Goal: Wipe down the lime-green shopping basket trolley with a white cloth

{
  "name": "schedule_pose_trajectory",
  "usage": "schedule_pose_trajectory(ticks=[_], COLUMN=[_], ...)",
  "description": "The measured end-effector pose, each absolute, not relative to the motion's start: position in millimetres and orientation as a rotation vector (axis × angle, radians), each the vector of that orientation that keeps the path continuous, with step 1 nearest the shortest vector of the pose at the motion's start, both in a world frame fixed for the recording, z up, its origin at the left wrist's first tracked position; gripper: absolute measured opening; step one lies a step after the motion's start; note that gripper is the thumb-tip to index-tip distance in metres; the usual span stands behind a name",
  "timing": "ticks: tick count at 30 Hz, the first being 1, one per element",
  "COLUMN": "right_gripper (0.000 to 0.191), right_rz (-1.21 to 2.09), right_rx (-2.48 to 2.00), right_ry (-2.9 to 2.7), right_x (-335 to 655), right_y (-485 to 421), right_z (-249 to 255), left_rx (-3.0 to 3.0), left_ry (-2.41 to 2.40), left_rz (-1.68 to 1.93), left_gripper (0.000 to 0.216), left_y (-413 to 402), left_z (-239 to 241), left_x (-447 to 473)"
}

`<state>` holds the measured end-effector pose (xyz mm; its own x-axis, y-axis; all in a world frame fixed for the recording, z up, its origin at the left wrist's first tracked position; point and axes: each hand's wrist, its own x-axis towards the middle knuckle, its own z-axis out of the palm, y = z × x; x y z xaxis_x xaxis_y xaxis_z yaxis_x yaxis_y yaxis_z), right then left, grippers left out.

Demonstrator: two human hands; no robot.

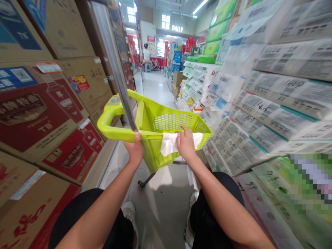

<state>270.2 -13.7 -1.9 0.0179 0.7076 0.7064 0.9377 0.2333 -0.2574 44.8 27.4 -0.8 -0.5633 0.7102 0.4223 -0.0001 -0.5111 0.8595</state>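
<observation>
A lime-green shopping basket cart [147,152] stands between my knees, with a metal pole [116,62] rising from its left part. My left hand [135,148] grips the cart's near rim beside the foot of the pole, thumb on top. Over the near rim farther right lies a white cloth [169,143]. My right hand [186,141] rests on that cloth, fingers bent over the rim and pressing it against the basket. The basket's holed far wall shows, while part of its floor is hidden behind the near side.
Stacked cardboard boxes [26,110] rise close on my left. Piled tissue packs [249,117] stand close on my right. A tiled aisle [155,84] runs ahead, where a person [146,53] sits on a blue stool [147,67]. A caster [141,185] shows under the cart.
</observation>
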Motion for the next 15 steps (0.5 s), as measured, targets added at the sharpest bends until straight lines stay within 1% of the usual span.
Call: schedule_pose_trajectory(ticks=[3,6,8,11,15], right_gripper=[0.040,0.043,0.044,0.049,0.045], right_rz=[-0.304,-0.194,-0.187,-0.261,-0.347], right_rx=[-1.387,-1.381,-1.453,-1.577,-1.727], right_ry=[-1.820,-1.915,-1.950,-1.927,-1.921], right_x=[240,234,244,272,318], right_y=[-16,-18,-18,-16,-15], right_z=[11,18,18,11,1], left_rx=[1.184,1.236,1.229,1.189,1.089], left_ry=[1.134,1.103,1.105,1.127,1.169], left_rz=[2.083,2.060,2.051,2.045,2.091], left_gripper=[0.052,0.052,0.053,0.051,0.049], left_y=[27,30,34,39,44], left_z=[-3,-5,-5,-1,5], left_x=[48,43,39,32,27])
